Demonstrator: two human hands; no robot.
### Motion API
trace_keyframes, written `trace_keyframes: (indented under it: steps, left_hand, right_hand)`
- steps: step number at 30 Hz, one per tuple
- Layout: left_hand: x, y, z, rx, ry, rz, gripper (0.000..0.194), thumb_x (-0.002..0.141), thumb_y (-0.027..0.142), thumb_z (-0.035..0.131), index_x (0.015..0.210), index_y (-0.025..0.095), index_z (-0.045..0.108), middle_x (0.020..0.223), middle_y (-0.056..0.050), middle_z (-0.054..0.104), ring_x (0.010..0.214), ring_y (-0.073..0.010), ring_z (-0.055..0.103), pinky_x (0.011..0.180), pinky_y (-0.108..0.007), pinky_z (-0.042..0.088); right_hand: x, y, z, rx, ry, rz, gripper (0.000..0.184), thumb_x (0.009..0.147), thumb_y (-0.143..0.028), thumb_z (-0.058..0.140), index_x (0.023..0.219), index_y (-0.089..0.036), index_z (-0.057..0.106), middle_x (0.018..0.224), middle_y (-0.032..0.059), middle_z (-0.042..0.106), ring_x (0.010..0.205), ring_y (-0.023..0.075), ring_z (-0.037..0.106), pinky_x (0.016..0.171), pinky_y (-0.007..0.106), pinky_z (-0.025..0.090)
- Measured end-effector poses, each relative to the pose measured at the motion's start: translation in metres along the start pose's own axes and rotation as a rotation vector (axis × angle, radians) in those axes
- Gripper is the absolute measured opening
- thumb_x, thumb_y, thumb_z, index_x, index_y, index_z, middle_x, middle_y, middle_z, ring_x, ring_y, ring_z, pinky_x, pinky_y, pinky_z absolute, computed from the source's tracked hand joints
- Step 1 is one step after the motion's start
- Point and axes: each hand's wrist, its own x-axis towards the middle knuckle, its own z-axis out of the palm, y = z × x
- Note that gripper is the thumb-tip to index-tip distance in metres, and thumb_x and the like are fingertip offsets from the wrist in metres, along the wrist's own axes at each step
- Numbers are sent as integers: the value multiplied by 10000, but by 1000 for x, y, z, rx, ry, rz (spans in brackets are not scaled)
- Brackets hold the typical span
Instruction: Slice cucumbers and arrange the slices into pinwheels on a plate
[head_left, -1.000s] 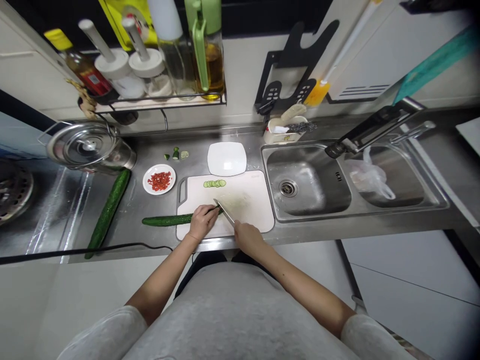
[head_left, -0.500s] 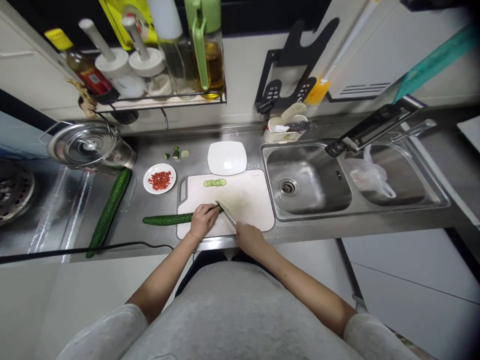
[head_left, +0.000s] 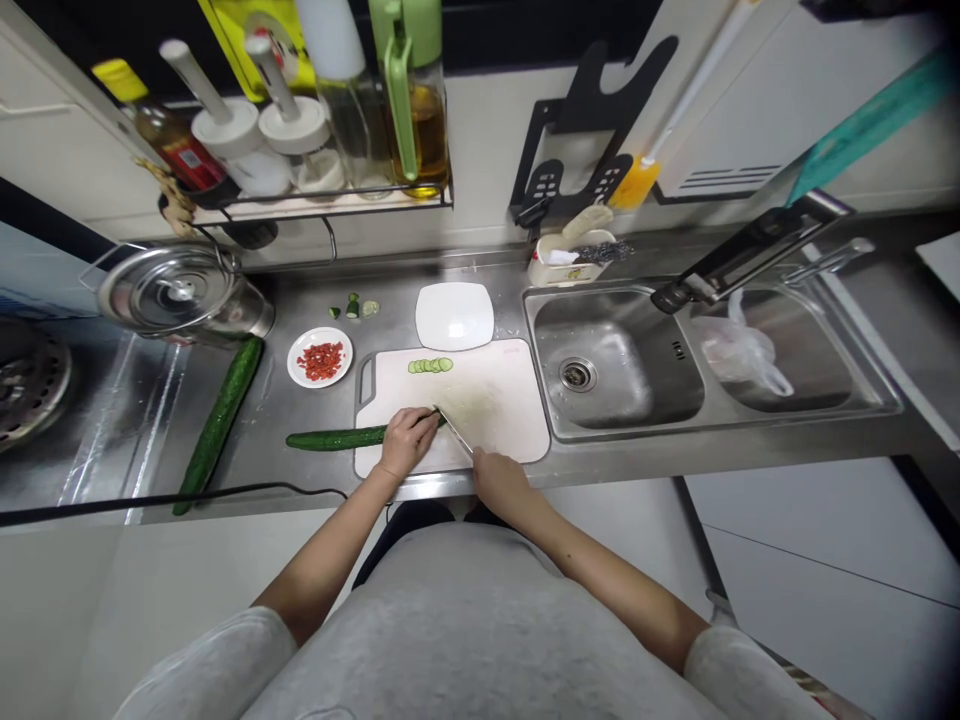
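Observation:
A long green cucumber [head_left: 335, 439] lies across the left side of the white cutting board [head_left: 517, 400], one end sticking out past the board. My left hand [head_left: 409, 440] is closed over its right end, fingertips close to the blade. In my right hand [head_left: 501, 478] is the handle of a kitchen knife [head_left: 456, 430]; its blade slants up and left to the cucumber's cut end. Farther back on the board sits a short row of cucumber slices [head_left: 430, 366]. The grip hides part of the cucumber and the knife's handle.
Behind the board stands a white square plate [head_left: 454, 315]. To the left are a round plate [head_left: 294, 372] of chopped red pieces, cucumber scraps [head_left: 352, 306], a second cucumber [head_left: 219, 428] and a steel pot [head_left: 172, 295]. On the right is a double sink [head_left: 622, 375].
The knife blade has shifted very slightly at the cucumber's cut end. Both hands keep their hold, and the row of slices looks the same.

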Motion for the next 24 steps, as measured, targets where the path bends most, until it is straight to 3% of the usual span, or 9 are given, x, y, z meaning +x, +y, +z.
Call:
trace_keyframes:
  steps: [5,15,24]
  left_hand:
    - [0,0,0,10,-3,-5,215,897,252,529,1044,244,685,1017,-61,670,969,-193,581,860,-374,509]
    - [2,3,-3,-11,-41,-42,216,907,272,510,1033,238,683,1015,-62,668,976,-189,582,882,-370,497]
    - [5,5,-23,21,-202,-207,314,893,405,520,1147,253,624,1106,-55,644,1031,-196,576,940,-355,435]
  right_hand:
    - [3,-1,7,-11,31,-5,248,915,-109,341,1063,-128,539,904,149,689,916,252,669,717,308,465]
    - [6,4,21,-22,36,27,226,941,-169,344,1083,-148,519,896,134,694,899,238,666,705,287,439]
    - [-11,29,4,-23,203,92,270,954,-342,382,1139,-222,537,951,83,698,872,219,655,684,277,373]
